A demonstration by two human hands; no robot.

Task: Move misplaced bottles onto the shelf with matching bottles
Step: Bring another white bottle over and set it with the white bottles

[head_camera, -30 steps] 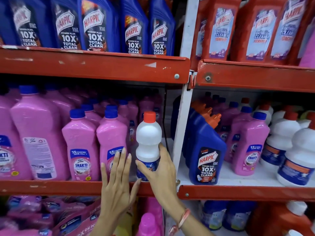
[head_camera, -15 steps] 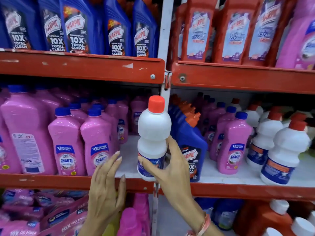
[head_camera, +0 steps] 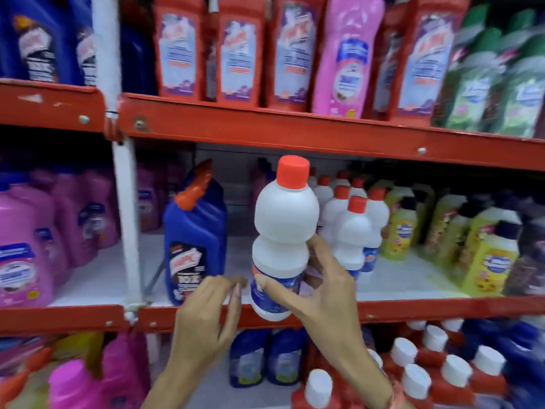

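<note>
My right hand grips the lower half of a white bottle with a red cap, held upright in the air in front of the middle shelf. Just behind and to its right stand several matching white bottles with red caps. My left hand hovers with curled fingers at the shelf's front edge, left of the held bottle and holding nothing. A blue bottle with an orange cap stands on the same shelf just above my left hand.
Pink bottles fill the left bay beyond the white upright post. Yellow-green bottles stand at the right of the middle shelf. Red and one pink bottle line the top shelf. Red bottles with white caps sit below.
My right hand has carried the white bottle rightward from the pink-bottle bay, past the post, to the white bottles. My left hand followed and its fingers curled.
</note>
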